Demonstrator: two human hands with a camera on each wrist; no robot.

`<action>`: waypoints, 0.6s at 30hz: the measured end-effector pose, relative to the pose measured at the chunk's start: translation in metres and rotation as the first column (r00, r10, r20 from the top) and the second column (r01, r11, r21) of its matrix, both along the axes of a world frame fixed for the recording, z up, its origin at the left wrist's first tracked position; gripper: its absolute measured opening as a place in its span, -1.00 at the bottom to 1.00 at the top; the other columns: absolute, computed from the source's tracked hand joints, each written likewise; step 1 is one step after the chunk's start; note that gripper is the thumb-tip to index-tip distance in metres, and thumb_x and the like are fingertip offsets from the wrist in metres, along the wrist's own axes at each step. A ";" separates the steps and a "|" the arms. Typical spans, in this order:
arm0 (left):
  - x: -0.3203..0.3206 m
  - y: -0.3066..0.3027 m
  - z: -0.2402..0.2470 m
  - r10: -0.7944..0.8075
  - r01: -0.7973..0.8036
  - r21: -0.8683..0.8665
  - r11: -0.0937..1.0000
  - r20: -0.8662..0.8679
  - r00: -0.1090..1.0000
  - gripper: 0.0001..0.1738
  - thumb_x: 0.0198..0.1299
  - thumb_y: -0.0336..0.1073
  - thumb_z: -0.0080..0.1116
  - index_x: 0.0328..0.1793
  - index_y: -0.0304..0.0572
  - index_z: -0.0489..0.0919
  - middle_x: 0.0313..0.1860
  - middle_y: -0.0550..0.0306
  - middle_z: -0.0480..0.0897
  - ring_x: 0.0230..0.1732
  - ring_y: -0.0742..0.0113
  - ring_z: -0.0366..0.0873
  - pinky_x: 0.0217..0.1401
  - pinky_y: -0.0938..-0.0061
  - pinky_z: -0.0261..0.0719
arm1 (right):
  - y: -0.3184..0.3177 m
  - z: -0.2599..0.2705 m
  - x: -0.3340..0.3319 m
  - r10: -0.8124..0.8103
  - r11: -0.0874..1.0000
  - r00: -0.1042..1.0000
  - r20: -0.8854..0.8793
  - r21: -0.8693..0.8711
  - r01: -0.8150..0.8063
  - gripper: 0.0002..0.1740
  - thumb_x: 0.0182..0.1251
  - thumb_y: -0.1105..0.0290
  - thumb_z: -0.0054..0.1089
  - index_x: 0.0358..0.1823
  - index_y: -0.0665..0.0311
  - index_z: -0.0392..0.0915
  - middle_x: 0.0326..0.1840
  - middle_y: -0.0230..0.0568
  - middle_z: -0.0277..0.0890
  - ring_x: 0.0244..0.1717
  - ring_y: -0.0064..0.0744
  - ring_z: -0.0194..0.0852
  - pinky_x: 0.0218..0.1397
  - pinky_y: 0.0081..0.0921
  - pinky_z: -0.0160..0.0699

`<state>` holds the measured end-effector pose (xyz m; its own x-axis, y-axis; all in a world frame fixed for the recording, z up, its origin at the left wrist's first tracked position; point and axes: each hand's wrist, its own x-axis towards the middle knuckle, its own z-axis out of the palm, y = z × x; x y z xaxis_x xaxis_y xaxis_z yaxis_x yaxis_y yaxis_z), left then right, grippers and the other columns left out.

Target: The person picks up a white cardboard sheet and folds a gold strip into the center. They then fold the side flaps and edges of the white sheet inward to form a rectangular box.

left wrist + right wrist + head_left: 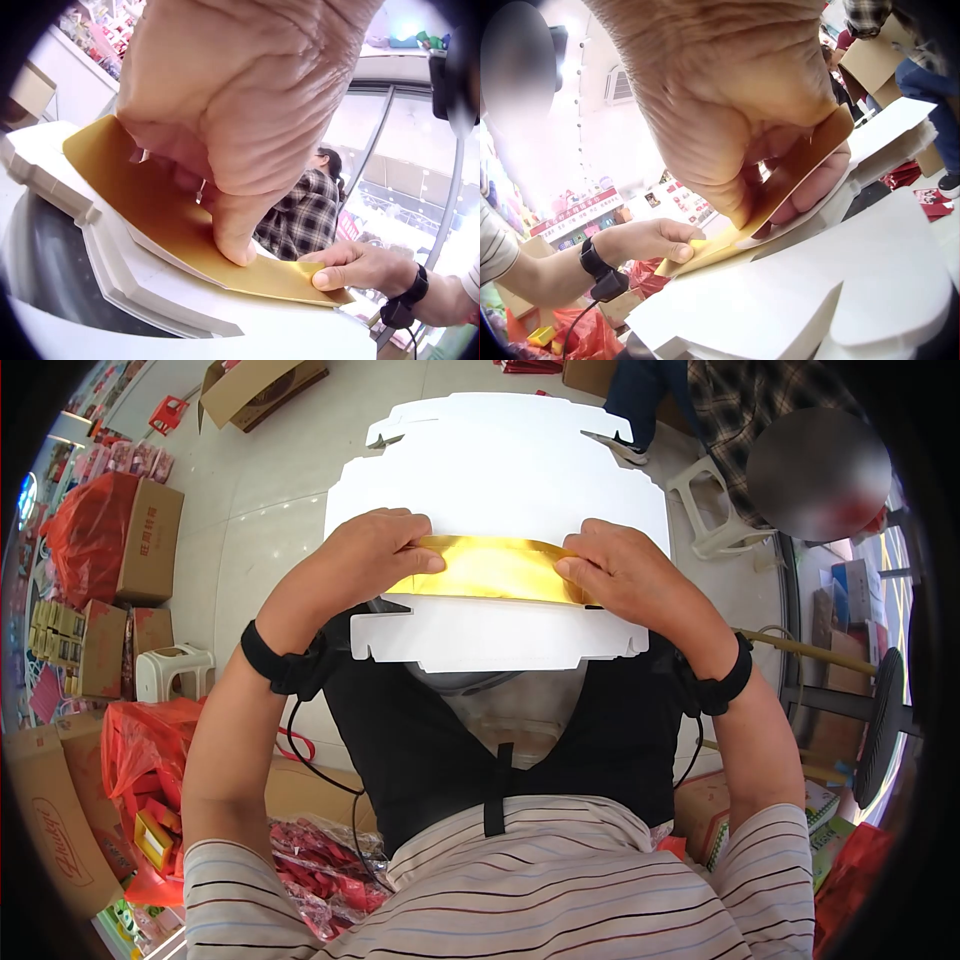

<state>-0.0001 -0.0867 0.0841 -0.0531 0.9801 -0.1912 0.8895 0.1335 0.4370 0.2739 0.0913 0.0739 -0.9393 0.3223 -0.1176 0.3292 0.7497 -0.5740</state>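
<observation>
I read left hand (375, 557) and right hand (628, 567) each pinching gold panel (492, 568), one near either end. Panel spans white card (490, 485), toward its near edge. Risk, my judgement: uneven thumb pressure may skew bend; loose pinch may let panel spring flat.
</observation>
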 end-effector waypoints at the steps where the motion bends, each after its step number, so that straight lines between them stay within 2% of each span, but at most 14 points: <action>1: -0.002 0.001 -0.002 -0.008 0.008 0.000 1.000 0.034 0.999 -0.52 0.53 -0.02 0.32 -0.18 -0.38 0.53 -0.27 -0.09 0.55 -0.20 0.01 0.49 -0.07 0.17 0.49 | 0.001 0.000 -0.001 0.001 1.000 1.000 -0.001 -0.002 -0.001 -0.64 0.64 0.21 0.09 -0.21 0.35 0.69 -0.25 0.02 0.57 -0.13 0.00 0.59 0.05 -0.06 0.55; 7: -0.001 0.005 -0.003 0.072 -0.070 -0.025 0.997 0.125 0.989 -0.55 0.53 -0.06 0.32 -0.17 -0.38 0.53 -0.29 -0.09 0.53 -0.23 0.00 0.47 -0.07 0.18 0.50 | 0.000 0.001 -0.001 -0.028 1.000 1.000 -0.002 -0.012 0.028 -0.64 0.63 0.22 0.08 -0.24 0.33 0.69 -0.27 0.01 0.55 -0.14 -0.01 0.57 0.03 -0.07 0.53; 10: -0.004 0.005 -0.009 0.025 -0.028 0.036 0.999 0.078 0.997 -0.57 0.54 -0.07 0.31 -0.16 -0.37 0.55 -0.27 -0.09 0.55 -0.22 -0.01 0.49 -0.06 0.18 0.51 | 0.000 -0.004 -0.001 -0.050 0.999 0.998 -0.029 -0.010 0.050 -0.65 0.61 0.22 0.09 -0.26 0.33 0.68 -0.29 0.01 0.53 -0.16 0.00 0.56 0.02 -0.08 0.52; 13: -0.003 0.008 -0.007 0.010 -0.010 0.013 1.000 0.017 1.000 -0.58 0.55 -0.06 0.29 -0.15 -0.35 0.58 -0.24 -0.10 0.58 -0.19 -0.02 0.54 -0.04 0.17 0.52 | 0.002 -0.004 -0.003 -0.045 0.999 0.999 -0.029 0.008 0.045 -0.64 0.60 0.22 0.10 -0.29 0.33 0.68 -0.29 0.02 0.53 -0.18 0.01 0.56 0.01 -0.08 0.52; 16: 0.002 0.011 -0.001 0.017 -0.017 -0.035 0.999 -0.026 1.000 -0.62 0.54 -0.06 0.22 -0.02 -0.30 0.73 -0.13 -0.10 0.73 -0.07 -0.06 0.68 0.06 0.12 0.61 | 0.004 -0.003 -0.005 -0.027 1.000 0.999 -0.021 0.013 0.027 -0.63 0.60 0.23 0.09 -0.31 0.34 0.67 -0.29 0.02 0.53 -0.20 0.00 0.56 -0.01 -0.07 0.53; 18: 0.001 0.011 -0.003 0.016 -0.017 -0.042 0.999 -0.033 0.999 -0.62 0.54 -0.06 0.22 -0.01 -0.29 0.73 -0.12 -0.09 0.73 -0.05 -0.05 0.68 0.06 0.12 0.62 | 0.005 -0.001 -0.006 0.000 1.000 1.000 -0.004 0.017 0.000 -0.63 0.59 0.23 0.09 -0.33 0.34 0.67 -0.29 0.03 0.53 -0.21 0.00 0.56 -0.02 -0.06 0.53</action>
<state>0.0006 -0.0752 0.0807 -0.0760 0.9701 -0.2306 0.9007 0.1660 0.4015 0.2677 0.0966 0.0729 -0.9398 0.3241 -0.1085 0.3269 0.7595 -0.5623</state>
